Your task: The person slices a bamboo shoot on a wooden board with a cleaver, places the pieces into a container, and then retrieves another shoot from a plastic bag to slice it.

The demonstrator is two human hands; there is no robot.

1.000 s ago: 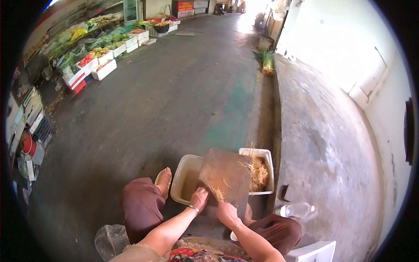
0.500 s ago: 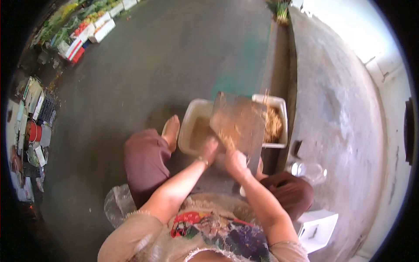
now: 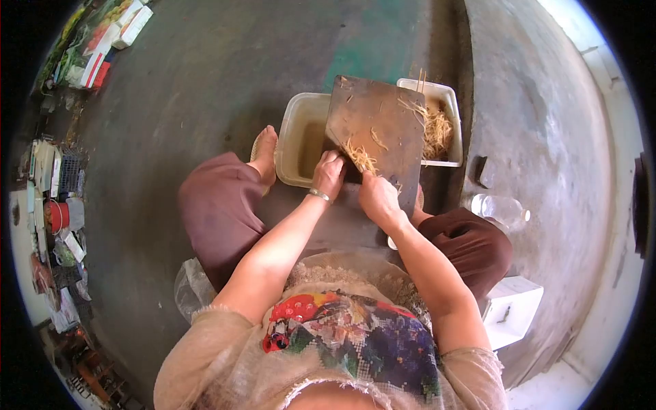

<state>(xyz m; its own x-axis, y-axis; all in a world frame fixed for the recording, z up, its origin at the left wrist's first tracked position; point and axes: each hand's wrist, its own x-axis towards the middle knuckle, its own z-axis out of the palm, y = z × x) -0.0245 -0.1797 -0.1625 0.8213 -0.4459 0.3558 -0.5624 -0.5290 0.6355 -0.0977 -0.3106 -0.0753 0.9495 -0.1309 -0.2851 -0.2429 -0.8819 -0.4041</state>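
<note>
A worn wooden board [image 3: 389,123] lies tilted between two plastic tubs, with pale brown shreds [image 3: 360,157] heaped near its left edge and a few strands scattered across it. My left hand [image 3: 329,174] is at the board's lower left edge, fingers curled; what they hold, if anything, is hidden. Beside the heap, my right hand [image 3: 380,199] is closed over the lower part of the board. I cannot make out what is inside that fist. On the left stands a tub [image 3: 290,147] with brownish liquid. The right tub [image 3: 444,162] contains more shreds [image 3: 437,131] and two thin sticks.
A clear plastic bottle [image 3: 501,210] lies on the concrete to the right, near a small dark block [image 3: 482,172]. A white box [image 3: 512,311] stands beside my right knee. Produce boxes [image 3: 133,27] are at the far left, with piled household items [image 3: 58,212] below them.
The view has shifted, so the board and tubs appear higher. My left hand, blurred beside the board before, is now sharp and curled at its edge. My right hand stays closed by the shreds.
</note>
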